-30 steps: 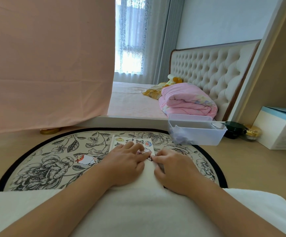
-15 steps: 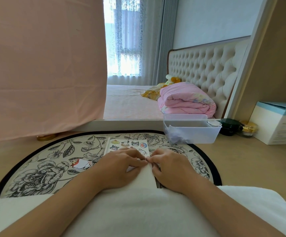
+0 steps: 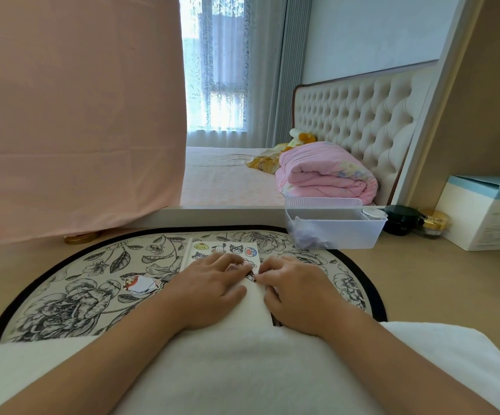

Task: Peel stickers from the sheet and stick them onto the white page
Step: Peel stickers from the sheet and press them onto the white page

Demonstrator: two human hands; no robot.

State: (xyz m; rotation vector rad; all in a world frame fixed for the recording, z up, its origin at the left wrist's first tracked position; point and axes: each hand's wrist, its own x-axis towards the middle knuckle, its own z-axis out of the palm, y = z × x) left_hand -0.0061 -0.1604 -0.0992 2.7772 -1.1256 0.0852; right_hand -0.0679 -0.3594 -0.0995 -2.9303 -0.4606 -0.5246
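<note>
A white page (image 3: 253, 307) lies on the floral mat (image 3: 72, 298), with a row of cartoon stickers (image 3: 223, 249) along its far end. My left hand (image 3: 210, 289) rests on the page with its fingers spread flat over more stickers. My right hand (image 3: 296, 292) sits beside it at the page's right edge, fingers curled. Its thumb and index finger pinch a small black-and-white sticker (image 3: 251, 277) where both hands meet. A larger loose sticker piece (image 3: 141, 284) lies on the mat to the left. Both hands hide the middle of the page.
A clear plastic bin (image 3: 335, 232) stands behind the mat on the right. Dark and gold jars (image 3: 416, 224) and a white-blue box (image 3: 485, 217) are further right. A white towel (image 3: 242, 369) covers my lap. A pink cloth (image 3: 75, 115) hangs at the left.
Both hands stayed together on the page, fingertips shifting slightly. The top sticker row shows more fully now, and a small sticker appears at my right fingertips.
</note>
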